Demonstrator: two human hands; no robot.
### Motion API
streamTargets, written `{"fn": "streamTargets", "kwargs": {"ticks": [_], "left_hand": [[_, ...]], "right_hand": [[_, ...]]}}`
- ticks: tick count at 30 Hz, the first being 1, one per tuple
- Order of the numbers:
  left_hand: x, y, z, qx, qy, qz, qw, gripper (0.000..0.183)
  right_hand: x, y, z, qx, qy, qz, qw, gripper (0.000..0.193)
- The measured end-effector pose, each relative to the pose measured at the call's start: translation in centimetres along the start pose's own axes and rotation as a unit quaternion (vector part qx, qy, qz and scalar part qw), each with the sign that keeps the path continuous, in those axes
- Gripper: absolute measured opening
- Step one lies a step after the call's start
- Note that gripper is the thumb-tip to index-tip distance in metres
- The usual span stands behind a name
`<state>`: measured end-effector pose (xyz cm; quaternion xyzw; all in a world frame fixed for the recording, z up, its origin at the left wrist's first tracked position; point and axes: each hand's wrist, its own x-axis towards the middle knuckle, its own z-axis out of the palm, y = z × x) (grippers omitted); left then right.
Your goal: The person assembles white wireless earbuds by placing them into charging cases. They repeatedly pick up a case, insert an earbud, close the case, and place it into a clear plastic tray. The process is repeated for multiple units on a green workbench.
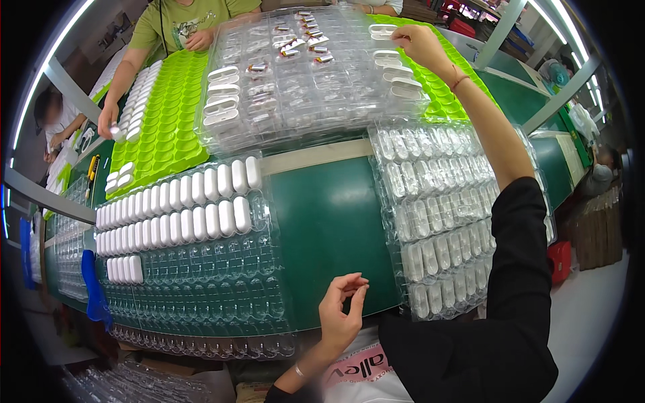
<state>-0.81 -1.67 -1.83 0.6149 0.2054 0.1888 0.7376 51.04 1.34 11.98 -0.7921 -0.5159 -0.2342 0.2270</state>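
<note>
My right hand (pixel 423 48) reaches far across the bench, its fingertips closed on the near end of a white earbud case (pixel 382 31) with its lid raised. More raised-lid white cases stand below it on the right edge of a stack of clear plastic trays (pixel 316 94). Small parts with copper-coloured bits (pixel 289 48) lie in the upper pockets of that stack. Close to my body, my left hand (pixel 342 310) hovers above the green bench (pixel 329 215). Its fingers are curled toward the thumb, and nothing shows between them.
At left, a clear tray (pixel 208 289) holds rows of closed white cases (pixel 185 191). Another clear tray (pixel 437 221) on the right carries rows of clear or whitish pieces. A co-worker's hand (pixel 107 121) touches white pieces at a lime-green tray (pixel 164 111). A metal post (pixel 497 33) rises at right.
</note>
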Motion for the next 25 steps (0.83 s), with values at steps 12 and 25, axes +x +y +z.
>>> {"fn": "streamTargets", "kwargs": {"ticks": [12, 25], "left_hand": [[0.1, 0.4, 0.0, 0.034, 0.008, 0.011, 0.999, 0.029], [0.2, 9.3, -21.9, 0.651, 0.339, 0.189, 0.652, 0.014]], "right_hand": [[2.7, 3.1, 3.6, -0.024, -0.124, 0.026, 0.992, 0.018], [-11.6, -8.9, -4.0, 0.133, -0.151, 0.02, 0.979, 0.014]]}}
